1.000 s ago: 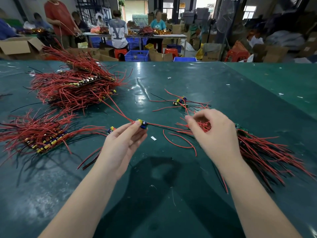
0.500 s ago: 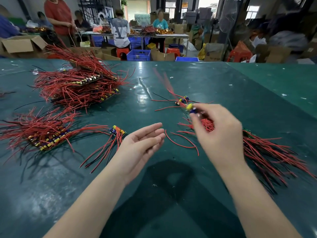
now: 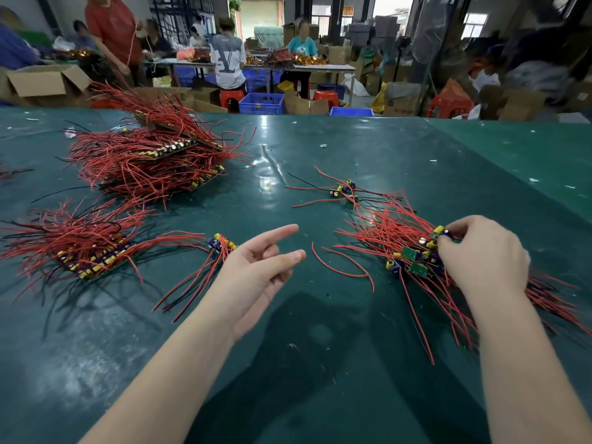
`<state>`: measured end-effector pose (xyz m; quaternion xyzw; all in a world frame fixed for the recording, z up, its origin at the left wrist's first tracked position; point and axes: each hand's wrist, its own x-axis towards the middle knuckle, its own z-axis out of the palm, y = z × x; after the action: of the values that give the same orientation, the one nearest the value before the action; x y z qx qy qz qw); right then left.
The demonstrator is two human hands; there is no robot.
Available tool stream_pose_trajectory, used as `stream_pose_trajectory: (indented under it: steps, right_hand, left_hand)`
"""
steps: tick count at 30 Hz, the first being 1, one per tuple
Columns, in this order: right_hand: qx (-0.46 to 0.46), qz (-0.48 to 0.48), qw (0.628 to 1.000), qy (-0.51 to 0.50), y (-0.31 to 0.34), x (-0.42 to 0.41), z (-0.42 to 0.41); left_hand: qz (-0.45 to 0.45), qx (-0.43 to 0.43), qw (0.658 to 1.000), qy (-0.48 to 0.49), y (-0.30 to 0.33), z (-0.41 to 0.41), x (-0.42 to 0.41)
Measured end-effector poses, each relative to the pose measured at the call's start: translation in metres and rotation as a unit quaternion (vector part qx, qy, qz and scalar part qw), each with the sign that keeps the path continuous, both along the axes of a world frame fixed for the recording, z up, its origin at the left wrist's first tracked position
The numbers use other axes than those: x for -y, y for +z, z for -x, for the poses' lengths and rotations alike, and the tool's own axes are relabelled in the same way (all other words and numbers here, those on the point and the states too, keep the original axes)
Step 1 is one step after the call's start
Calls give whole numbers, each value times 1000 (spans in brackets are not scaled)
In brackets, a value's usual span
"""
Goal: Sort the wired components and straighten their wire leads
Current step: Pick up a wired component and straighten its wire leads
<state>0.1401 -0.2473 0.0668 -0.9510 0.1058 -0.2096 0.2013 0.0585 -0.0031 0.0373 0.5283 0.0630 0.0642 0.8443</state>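
Several heaps of wired components on a dark green table [image 3: 320,149], glossy and a little scratched. Each component: a small green circuit board with yellow and blue cylindrical parts, with thin red wire leads and a few black ones.

Far left, a large stacked pile [image 3: 150,158], boards in neat rows, leads fanned out to both sides. Nearer on the left, a flatter sorted pile [image 3: 80,248], boards side by side in a line. Just beside the left hand, a small bundle [image 3: 221,245], leads lying fairly straight toward the near edge. In the middle, farther back, a few loose components [image 3: 344,190] with curved leads. On the right, a tangled unsorted heap [image 3: 413,251], leads crossing in all directions. Between the hands, one loose red wire [image 3: 346,267], bent in an arc on the table.

Left hand [image 3: 256,274] above the table, palm turned inward, fingers relaxed and apart, nothing held. Right hand [image 3: 480,257] over the unsorted heap, fingertips pinching a component [image 3: 440,232] with yellow and blue parts at the top of the heap.

In the background, a white shirt [image 3: 227,62] with a big printed "V" and part of another letter, blue plastic crate [image 3: 261,102], red stools, cardboard boxes [image 3: 48,81].
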Motion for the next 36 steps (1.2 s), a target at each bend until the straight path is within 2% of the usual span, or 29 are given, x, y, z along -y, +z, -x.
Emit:
stream_pose_trajectory:
  steps: [4, 9, 12, 14, 17, 19, 21, 23, 27, 29, 32, 34, 36]
  right_hand:
    - [-26, -7, 1000, -4, 2, 2, 1]
    - [-38, -20, 999, 5, 4, 0, 3]
    - [-40, -22, 999, 8, 6, 0, 4]
    - [-37, -18, 999, 6, 6, -1, 3]
    - [-36, -10, 999, 7, 4, -1, 3]
    - [-7, -14, 1000, 14, 4, -2, 3]
    - [57, -20, 998, 32, 5, -5, 3]
    - [130, -30, 989, 64, 6, -10, 4]
    - [219, -63, 962, 152, 5, -21, 9]
    - [239, -67, 951, 182, 4, -27, 12]
    - [243, -83, 941, 222, 2, -40, 17]
    - [221, -113, 931, 269, -1, -51, 22]
    - [162, -167, 918, 320, -6, -62, 26]
  left_hand:
    - [-9, 5, 1000, 21, 2, -1, -3]
    - [22, 12, 998, 53, 4, -4, -16]
    - [40, 15, 993, 110, 7, -7, -33]
    - [17, 19, 986, 165, 8, -9, -46]
    - [-131, 7, 958, 255, 6, -11, -66]
    - [-289, -28, 905, 310, 0, -12, -76]
    - [-415, -76, 846, 325, -6, -13, -82]
    - [-487, -112, 810, 307, -12, -14, -82]
    - [-563, -139, 775, 251, -21, -15, -77]
    - [-560, -134, 778, 251, -21, -15, -76]
    - [-519, -124, 806, 258, -18, -14, -75]
    - [-449, -105, 856, 234, -13, -13, -72]
    - [-324, -69, 926, 182, -5, -10, -62]
